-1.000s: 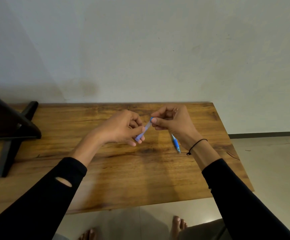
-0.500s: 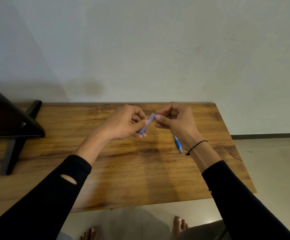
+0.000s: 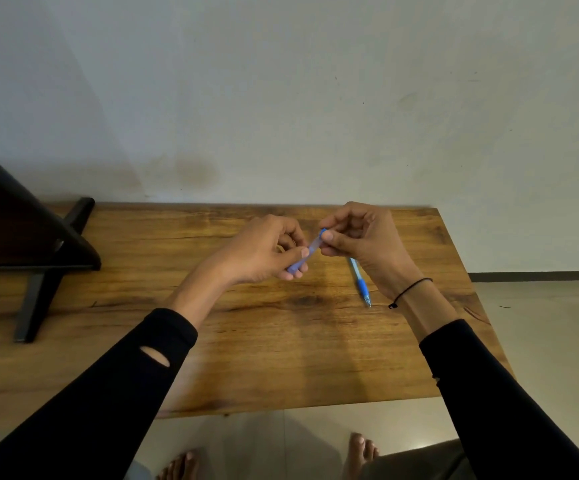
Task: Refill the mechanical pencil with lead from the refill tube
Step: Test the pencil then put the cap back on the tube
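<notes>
One wooden table point(image 3: 246, 358) fills the lower view and serves as the landmark; one dark stand point(image 3: 28, 237) sits on its far-left part against the wall. Two hands work above the table's far middle, and both have lifted slightly toward the wall over the last second, the one refill tube point(image 3: 307, 252) rising with them. The left hand point(image 3: 263, 252) is closed around the tube's lower body, thumb pressed against its side. The right hand point(image 3: 360, 242) has moved from touching the tube's upper end to a firm pinch of thumb and forefinger on the blue cap point(image 3: 323, 232), which looks still seated. By my reading, the cap is being worked loose, so the task is at its opening stage and no lead is out yet. The one mechanical pencil point(image 3: 360, 284) lies flat on the table just right of the hands, partly hidden under the right wrist, tip pointing toward the near edge, and has not moved. One thin black band point(image 3: 411, 291) circles the right wrist.
</notes>
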Demonstrator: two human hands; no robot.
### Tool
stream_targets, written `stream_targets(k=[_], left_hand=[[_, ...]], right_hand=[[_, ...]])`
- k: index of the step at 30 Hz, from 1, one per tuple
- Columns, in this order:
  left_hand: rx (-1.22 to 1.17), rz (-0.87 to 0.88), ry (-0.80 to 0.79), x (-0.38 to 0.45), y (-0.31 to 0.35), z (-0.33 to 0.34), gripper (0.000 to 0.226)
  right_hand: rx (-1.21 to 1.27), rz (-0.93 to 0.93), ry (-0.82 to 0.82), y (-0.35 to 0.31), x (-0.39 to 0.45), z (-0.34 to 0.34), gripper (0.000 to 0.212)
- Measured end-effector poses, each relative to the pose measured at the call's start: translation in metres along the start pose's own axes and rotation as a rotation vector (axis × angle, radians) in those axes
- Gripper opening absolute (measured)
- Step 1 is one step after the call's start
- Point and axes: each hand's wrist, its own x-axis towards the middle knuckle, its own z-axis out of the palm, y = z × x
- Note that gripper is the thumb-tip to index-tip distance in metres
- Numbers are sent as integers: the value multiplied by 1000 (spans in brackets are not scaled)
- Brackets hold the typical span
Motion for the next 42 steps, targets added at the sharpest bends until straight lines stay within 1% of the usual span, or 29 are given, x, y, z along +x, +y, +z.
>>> stream_targets(k=[6,11,16,20,22,24,26,28,30,32,35,37,38,42], left_hand=[[55,23,37,-1,3,1,6],[211,75,67,-3,7,3,6],[263,102,97,-4,8,5,7],[221,124,96,-3,9,5,10],[122,92,68,-2,10,2,7],[-3,51,54,-2,10,-1,12],[-81,34,73,-1,9,-2,18],[-98,37,115,0,8,-2,16],[-87,45,172,1,9,-1,9],[-61,48,238,2,9,-2,10],[-45,36,337,4,11,0,17],[-14,30,388,4,12,2,17],[6,30,400,4,13,4,17],[-12,-12,367,4,15,9,19]], right_hand=[[54,54,-29,-2,0,-7,15],[-71,14,-50,-3,0,-7,15],[-191,-23,-57,-3,2,-11,13],[-153,-60,-47,-3,2,-12,13],[-131,-87,-53,-3,3,-14,15],[-117,-105,-65,-5,3,-15,18],[-130,-109,-74,-6,2,-15,28],[-161,-92,-65,-6,2,-14,46],[-249,-86,-37,-6,1,-13,69],[-447,-133,-10,-5,-3,-10,89],[-675,-215,-18,1,-12,6,106],[-794,-238,-3,4,-17,19,108],[-852,-247,23,4,-18,24,105],[-1086,-352,112,-1,-22,27,83]])
